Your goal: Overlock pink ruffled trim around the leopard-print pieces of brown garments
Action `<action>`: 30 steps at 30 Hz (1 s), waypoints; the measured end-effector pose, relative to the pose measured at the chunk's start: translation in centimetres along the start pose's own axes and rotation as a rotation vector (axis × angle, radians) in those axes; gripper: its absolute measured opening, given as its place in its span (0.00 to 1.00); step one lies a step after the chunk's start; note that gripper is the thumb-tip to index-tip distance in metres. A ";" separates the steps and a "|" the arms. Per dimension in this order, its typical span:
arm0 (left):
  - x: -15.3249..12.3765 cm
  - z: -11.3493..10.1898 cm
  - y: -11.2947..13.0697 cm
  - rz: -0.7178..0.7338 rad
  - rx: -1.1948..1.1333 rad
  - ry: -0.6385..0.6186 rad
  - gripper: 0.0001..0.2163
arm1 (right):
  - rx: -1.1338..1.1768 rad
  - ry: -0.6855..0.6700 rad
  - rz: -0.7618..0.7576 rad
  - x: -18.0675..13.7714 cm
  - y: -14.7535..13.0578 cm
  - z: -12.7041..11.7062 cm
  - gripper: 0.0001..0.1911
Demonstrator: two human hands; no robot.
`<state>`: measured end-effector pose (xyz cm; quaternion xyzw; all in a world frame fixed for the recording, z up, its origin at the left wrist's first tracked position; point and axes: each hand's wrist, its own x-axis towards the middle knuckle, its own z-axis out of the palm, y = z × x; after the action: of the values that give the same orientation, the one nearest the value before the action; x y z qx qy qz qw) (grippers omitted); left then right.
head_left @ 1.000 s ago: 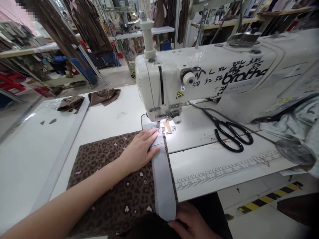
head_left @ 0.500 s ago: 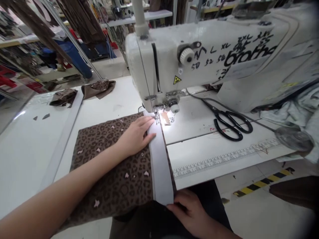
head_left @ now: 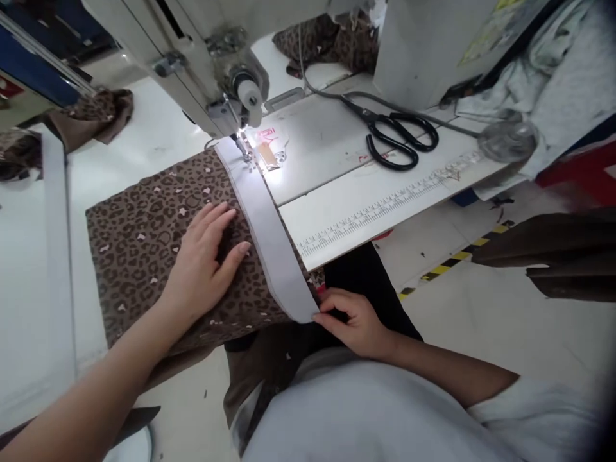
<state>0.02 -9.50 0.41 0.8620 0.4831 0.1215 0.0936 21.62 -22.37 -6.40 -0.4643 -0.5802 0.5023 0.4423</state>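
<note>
Table (head_left: 346, 212) edge: left fingers (head_left: 215, 217) flat on fabric (head_left: 139, 237); right fingers (head_left: 331, 303) pinch band (head_left: 269, 237) end.

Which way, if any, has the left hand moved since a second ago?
Yes: the left hand slid back over the brown leopard-print fabric, away from the white sewing machine's needle.

Hands in frame: 2, left hand (head_left: 202, 263) and right hand (head_left: 353, 324).
Sewing machine (head_left: 418, 51): 1, across the top.
Scissors (head_left: 397, 138): 1 pair, upper right of centre.
Pale strips: 2, elastic band (head_left: 269, 237) at centre and loose strip (head_left: 55, 212) at far left.
Leopard-print pieces: 4. One is the flat leopard panel (head_left: 144, 237). Three are crumpled: upper-left heap (head_left: 96, 112), left-edge heap (head_left: 17, 151), top-centre heap (head_left: 332, 38).
Printed ruler (head_left: 385, 205): 1.
</note>
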 end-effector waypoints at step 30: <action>-1.5 -0.1 2.0 0.147 -0.061 -0.128 0.18 | -0.523 -0.239 -0.718 1.5 -1.3 -1.8 0.12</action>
<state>0.85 -11.77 0.91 0.8979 0.4077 0.0874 0.1412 22.96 -20.68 -4.90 -0.2687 -0.8585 0.2040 0.3863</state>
